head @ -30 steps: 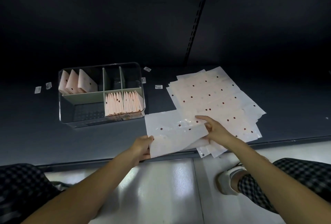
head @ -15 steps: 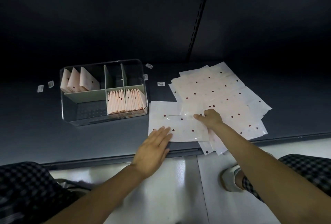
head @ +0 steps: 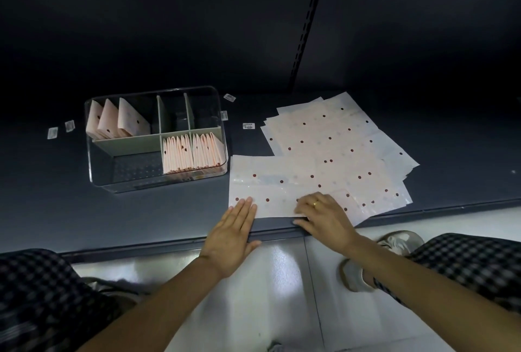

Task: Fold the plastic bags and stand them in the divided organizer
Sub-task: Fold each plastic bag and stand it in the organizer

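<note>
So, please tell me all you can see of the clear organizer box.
The divided organizer is a clear plastic box with rounded corners and grey-green dividers, standing on the dark shelf, left of the flat bags. Three folded bags lean in its back left compartment; many more stand packed in the two front right ones. The two small back compartments and the front left one look empty. Neither hand touches it.

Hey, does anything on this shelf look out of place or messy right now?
Mostly tidy. The loose bag pile is fanned out askew, its near corners poking past the shelf edge. A few small labels lie scattered around the organizer, where the three back-left folded bags lean instead of standing upright.
</note>
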